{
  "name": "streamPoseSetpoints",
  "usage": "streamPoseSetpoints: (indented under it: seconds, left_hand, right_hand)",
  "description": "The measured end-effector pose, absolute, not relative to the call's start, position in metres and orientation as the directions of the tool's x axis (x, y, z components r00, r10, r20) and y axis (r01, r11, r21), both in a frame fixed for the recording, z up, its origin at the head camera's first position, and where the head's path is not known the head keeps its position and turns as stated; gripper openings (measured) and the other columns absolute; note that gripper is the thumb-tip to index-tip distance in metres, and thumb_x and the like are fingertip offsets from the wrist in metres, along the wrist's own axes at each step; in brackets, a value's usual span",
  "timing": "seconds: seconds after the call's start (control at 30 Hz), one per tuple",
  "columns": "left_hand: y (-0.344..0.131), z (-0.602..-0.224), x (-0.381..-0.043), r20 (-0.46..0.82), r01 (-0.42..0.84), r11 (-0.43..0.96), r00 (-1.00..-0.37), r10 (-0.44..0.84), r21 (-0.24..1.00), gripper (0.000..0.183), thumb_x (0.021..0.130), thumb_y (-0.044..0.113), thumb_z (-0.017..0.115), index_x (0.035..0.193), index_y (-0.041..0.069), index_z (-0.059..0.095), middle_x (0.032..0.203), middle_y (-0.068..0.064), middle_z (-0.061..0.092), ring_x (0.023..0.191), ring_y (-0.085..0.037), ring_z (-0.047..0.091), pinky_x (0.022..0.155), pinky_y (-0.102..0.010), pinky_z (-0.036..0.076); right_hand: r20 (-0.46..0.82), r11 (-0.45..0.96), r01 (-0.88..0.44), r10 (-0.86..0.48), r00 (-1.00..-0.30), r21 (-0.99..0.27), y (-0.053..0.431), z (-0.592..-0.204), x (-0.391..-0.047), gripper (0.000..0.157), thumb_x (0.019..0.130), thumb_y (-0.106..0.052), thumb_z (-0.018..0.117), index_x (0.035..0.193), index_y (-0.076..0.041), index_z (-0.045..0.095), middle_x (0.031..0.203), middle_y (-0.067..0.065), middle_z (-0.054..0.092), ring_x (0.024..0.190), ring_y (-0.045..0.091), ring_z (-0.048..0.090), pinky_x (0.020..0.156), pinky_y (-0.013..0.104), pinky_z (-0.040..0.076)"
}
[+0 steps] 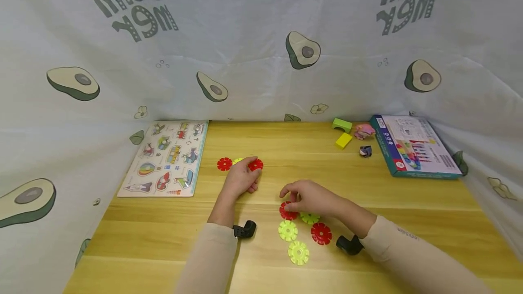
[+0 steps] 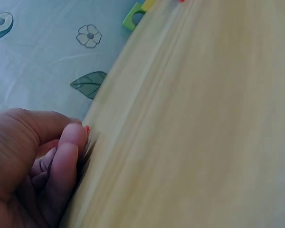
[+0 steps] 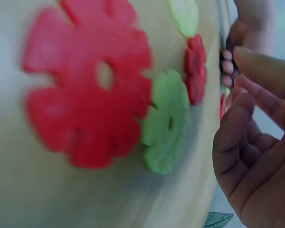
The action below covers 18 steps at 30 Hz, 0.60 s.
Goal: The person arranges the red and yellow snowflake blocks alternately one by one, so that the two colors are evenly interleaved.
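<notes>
My left hand [image 1: 242,178] is at the far middle of the table, its index finger and thumb at a red notched plastic disc [image 1: 256,164]. Only a sliver of red [image 2: 88,129] shows at the fingertips in the left wrist view. A yellow disc [image 1: 238,161], partly covered by that hand, and another red disc [image 1: 224,164] lie in a row with it. My right hand [image 1: 312,198] hovers with loosely bent fingers above a red disc [image 1: 287,212], holding nothing. Around it lie yellow discs [image 1: 288,230] [image 1: 298,253] [image 1: 310,218] and a red disc [image 1: 321,233].
A picture puzzle board [image 1: 165,158] lies at the left. At the back right are a green arch block [image 1: 342,124], a yellow block [image 1: 343,140], a pink toy [image 1: 364,131], a small dark figure [image 1: 365,151] and a colourful box [image 1: 416,146]. A printed curtain [image 1: 253,80] borders the table.
</notes>
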<state>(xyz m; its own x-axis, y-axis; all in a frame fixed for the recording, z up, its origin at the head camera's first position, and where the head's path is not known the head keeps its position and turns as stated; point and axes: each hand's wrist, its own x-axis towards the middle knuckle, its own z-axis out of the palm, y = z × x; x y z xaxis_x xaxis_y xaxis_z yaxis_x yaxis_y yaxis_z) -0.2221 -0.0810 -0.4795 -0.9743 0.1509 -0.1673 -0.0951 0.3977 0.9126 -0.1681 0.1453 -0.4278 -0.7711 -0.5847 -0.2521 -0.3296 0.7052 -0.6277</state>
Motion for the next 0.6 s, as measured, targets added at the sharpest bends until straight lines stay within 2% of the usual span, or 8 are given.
streamPoseSetpoints:
  seconds: [0.2,0.3,0.43,0.6]
  left_hand:
    - [-0.077,-0.481,-0.223,-0.176,-0.115,0.421,-0.978,0.110,0.900,0.050,0.090,0.024,0.059,0.138,0.019,0.045,0.054,-0.011,0.057,0.042,-0.022,0.059,0.043,-0.034,0.052]
    - [-0.076,-0.481,-0.225,-0.189,-0.125,0.432,-0.976,0.110,0.893,0.049,0.091,0.024,0.058,0.138,0.020,0.045,0.055,-0.011,0.058,0.043,-0.022,0.059,0.044,-0.033,0.053]
    - [-0.075,-0.482,-0.226,-0.208,-0.144,0.452,-0.973,0.094,0.880,0.047,0.091,0.024,0.058,0.137,0.019,0.046,0.055,-0.011,0.059,0.043,-0.022,0.060,0.044,-0.033,0.053]
    - [-0.074,-0.482,-0.225,-0.214,-0.151,0.460,-0.973,0.087,0.875,0.046,0.091,0.024,0.058,0.136,0.019,0.047,0.055,-0.010,0.059,0.043,-0.021,0.059,0.044,-0.033,0.053]
  right_hand:
    - [-0.234,0.639,-0.512,-0.727,-0.645,-0.573,0.151,-0.433,-0.152,0.037,0.077,-0.024,0.076,0.112,-0.030,0.066,0.090,-0.008,0.049,0.077,0.011,0.048,0.065,0.022,0.044]
    - [-0.247,0.620,-0.556,-0.759,-0.602,-0.553,0.151,-0.431,-0.148,0.042,0.075,-0.023,0.077,0.115,-0.033,0.064,0.090,-0.008,0.046,0.074,0.009,0.045,0.062,0.020,0.042]
    - [-0.276,0.625,-0.580,-0.767,-0.579,-0.522,0.147,-0.429,-0.145,0.042,0.074,-0.024,0.078,0.113,-0.035,0.065,0.086,-0.008,0.044,0.068,0.006,0.041,0.056,0.020,0.038]
    - [-0.276,0.622,-0.594,-0.772,-0.572,-0.510,0.147,-0.428,-0.145,0.036,0.073,-0.023,0.079,0.106,-0.030,0.067,0.087,-0.010,0.044,0.071,0.005,0.043,0.061,0.019,0.040]
